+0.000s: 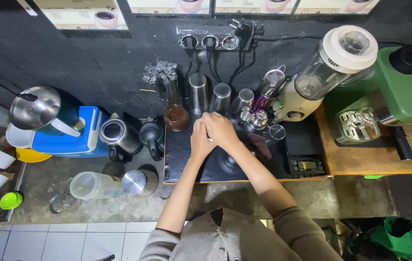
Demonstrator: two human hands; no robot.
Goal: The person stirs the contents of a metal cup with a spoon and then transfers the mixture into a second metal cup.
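Item: small white object, mostly hidden, pinched between left hand [201,137] and right hand [220,129], both closed over black mat [181,164]; likely light, finger-grip suffices.

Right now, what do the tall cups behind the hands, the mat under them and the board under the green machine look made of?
The tall cups look like brushed steel: grey, with soft reflections. The mat looks like dark matte rubber or slate; the view leaves it open. The board under the green machine looks like plain wood, brown with a visible edge. The left hand and right hand meet above the mat.
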